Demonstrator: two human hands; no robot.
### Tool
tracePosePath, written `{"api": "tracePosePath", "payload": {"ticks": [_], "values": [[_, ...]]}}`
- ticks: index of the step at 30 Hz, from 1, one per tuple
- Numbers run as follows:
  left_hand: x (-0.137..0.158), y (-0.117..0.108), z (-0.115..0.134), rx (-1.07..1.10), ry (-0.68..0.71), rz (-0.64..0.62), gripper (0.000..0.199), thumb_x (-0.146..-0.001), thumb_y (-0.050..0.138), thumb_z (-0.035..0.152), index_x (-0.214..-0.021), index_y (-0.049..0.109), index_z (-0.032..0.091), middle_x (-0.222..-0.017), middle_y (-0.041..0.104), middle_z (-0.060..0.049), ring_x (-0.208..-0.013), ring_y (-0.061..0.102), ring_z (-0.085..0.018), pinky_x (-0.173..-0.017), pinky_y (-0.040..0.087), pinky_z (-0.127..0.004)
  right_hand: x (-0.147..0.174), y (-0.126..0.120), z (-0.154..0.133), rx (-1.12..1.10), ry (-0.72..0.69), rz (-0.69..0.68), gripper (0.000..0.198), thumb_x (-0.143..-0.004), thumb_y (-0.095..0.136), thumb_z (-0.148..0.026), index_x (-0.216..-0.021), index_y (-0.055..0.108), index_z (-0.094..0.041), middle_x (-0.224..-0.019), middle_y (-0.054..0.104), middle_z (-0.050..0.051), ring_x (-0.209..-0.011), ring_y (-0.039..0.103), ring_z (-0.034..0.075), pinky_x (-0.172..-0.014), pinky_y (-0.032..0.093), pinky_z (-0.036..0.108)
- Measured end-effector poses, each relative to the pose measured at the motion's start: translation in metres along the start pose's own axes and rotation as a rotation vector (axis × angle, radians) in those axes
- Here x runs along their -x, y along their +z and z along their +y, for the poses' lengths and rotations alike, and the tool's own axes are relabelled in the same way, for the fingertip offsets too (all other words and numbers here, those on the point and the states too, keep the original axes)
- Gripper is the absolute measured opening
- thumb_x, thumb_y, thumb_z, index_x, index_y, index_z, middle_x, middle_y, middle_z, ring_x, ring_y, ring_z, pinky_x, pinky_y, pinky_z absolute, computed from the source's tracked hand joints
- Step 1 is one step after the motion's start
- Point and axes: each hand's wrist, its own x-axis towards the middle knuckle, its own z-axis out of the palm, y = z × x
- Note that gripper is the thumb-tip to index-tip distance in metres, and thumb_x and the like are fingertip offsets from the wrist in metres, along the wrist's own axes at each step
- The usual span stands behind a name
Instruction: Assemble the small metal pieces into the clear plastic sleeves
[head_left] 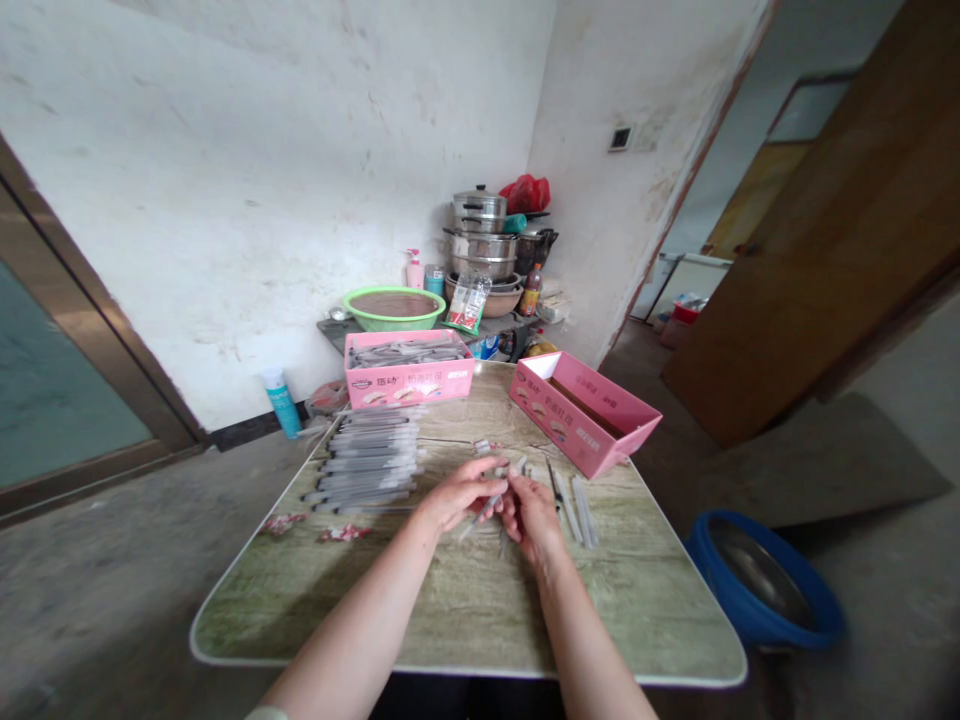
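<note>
My left hand is closed around a slim, clear plastic tube that looks like a pen barrel; it slants down to the left. Close against it, my right hand pinches near the tube's upper end. What lies between those right fingertips is too small to make out. To the left, a stack of pen-like grey sticks with dark ends lies in rows on the table. Several loose clear tubes and a dark thin stick rest right of my right hand.
A pink box full of similar sticks stands at the table's back left. Another pink box sits at the back right. Behind are a green basin and stacked steel pots. A blue tub stands on the floor at right.
</note>
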Motion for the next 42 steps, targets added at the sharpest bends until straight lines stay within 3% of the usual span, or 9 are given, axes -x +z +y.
{"api": "tracePosePath", "payload": {"ticks": [4, 7, 12, 17, 21, 28, 34, 38, 42], "values": [[-0.003, -0.003, 0.006, 0.209, 0.046, 0.154, 0.044, -0.076, 0.073, 0.021, -0.118, 0.062, 0.013, -0.066, 0.064, -0.003, -0.055, 0.06, -0.01, -0.041, 0.037, -0.016, 0.005, -0.026, -0.016, 0.334, -0.247, 0.31, 0.042, -0.081, 0.057, -0.053, -0.063, 0.061, -0.015, -0.039, 0.049, -0.004, -0.03, 0.038, 0.008, -0.032, 0.025, 0.018], [-0.006, -0.008, 0.008, 0.363, 0.069, 0.296, 0.021, -0.077, 0.071, 0.016, -0.098, 0.068, 0.011, -0.064, 0.064, -0.003, -0.055, 0.06, -0.009, -0.045, 0.042, -0.015, 0.012, -0.059, -0.035, 0.558, -0.301, 0.489, 0.036, -0.081, 0.055, -0.047, -0.073, 0.069, -0.015, -0.043, 0.054, -0.001, -0.035, 0.045, 0.012, -0.038, 0.032, 0.022], [-0.007, -0.014, 0.01, 0.534, 0.099, 0.352, 0.013, -0.082, 0.065, 0.015, -0.093, 0.068, 0.008, -0.067, 0.066, -0.005, -0.051, 0.059, -0.007, -0.047, 0.046, -0.015, 0.018, -0.094, -0.042, 1.173, -0.274, 0.442, 0.023, -0.073, 0.059, -0.029, -0.084, 0.078, -0.022, -0.057, 0.068, 0.005, -0.052, 0.061, 0.019, -0.05, 0.036, 0.026], [-0.007, -0.016, 0.01, 0.642, 0.126, 0.353, 0.018, -0.086, 0.061, 0.014, -0.101, 0.067, 0.007, -0.07, 0.067, -0.005, -0.05, 0.058, -0.005, -0.044, 0.044, -0.011, 0.015, -0.094, -0.025, 1.401, -0.263, 0.423, 0.021, -0.069, 0.064, -0.025, -0.084, 0.078, -0.027, -0.07, 0.073, 0.008, -0.062, 0.065, 0.022, -0.051, 0.033, 0.025], [-0.009, -0.018, 0.008, 0.665, 0.138, 0.334, 0.017, -0.089, 0.056, 0.012, -0.1, 0.067, 0.007, -0.072, 0.068, -0.007, -0.053, 0.061, -0.005, -0.044, 0.044, -0.01, 0.016, -0.085, -0.027, 1.251, -0.296, 0.389, 0.015, -0.071, 0.062, -0.026, -0.077, 0.075, -0.022, -0.069, 0.071, 0.007, -0.065, 0.065, 0.022, -0.054, 0.037, 0.026], [-0.012, -0.015, 0.008, 0.729, 0.176, 0.439, 0.01, -0.087, 0.057, 0.007, -0.082, 0.066, 0.008, -0.072, 0.069, -0.007, -0.064, 0.068, -0.011, -0.052, 0.053, -0.014, 0.01, -0.041, -0.034, 0.295, -0.261, 0.108, 0.018, -0.068, 0.07, -0.034, -0.07, 0.063, -0.017, -0.063, 0.067, 0.004, -0.056, 0.064, 0.021, -0.05, 0.051, 0.03], [-0.014, -0.016, 0.008, 0.821, 0.165, 0.485, 0.012, -0.087, 0.056, 0.006, -0.077, 0.063, 0.008, -0.072, 0.069, -0.007, -0.063, 0.068, -0.01, -0.057, 0.056, -0.014, -0.006, -0.012, -0.024, 0.246, -0.326, 0.044, 0.023, -0.072, 0.072, -0.033, -0.087, 0.072, -0.016, -0.06, 0.067, 0.002, -0.049, 0.061, 0.017, -0.053, 0.052, 0.029], [-0.015, -0.014, 0.005, 0.643, 0.236, 0.462, 0.004, -0.081, 0.067, 0.012, -0.082, 0.064, 0.01, -0.072, 0.07, -0.005, -0.065, 0.068, -0.012, -0.059, 0.056, -0.017, -0.005, -0.001, -0.014, 0.111, -0.385, 0.092, 0.025, -0.072, 0.074, -0.034, -0.091, 0.068, -0.018, -0.065, 0.067, 0.0, -0.052, 0.062, 0.016, -0.055, 0.053, 0.029], [-0.016, -0.01, 0.0, 0.399, 0.318, 0.439, 0.031, -0.068, 0.081, 0.026, -0.088, 0.062, 0.012, -0.077, 0.071, -0.006, -0.066, 0.068, -0.015, -0.061, 0.056, -0.024, 0.003, 0.004, -0.007, 0.143, -0.41, 0.126, 0.022, -0.074, 0.071, -0.036, -0.086, 0.068, -0.017, -0.066, 0.067, 0.0, -0.055, 0.062, 0.017, -0.058, 0.052, 0.029]]}}
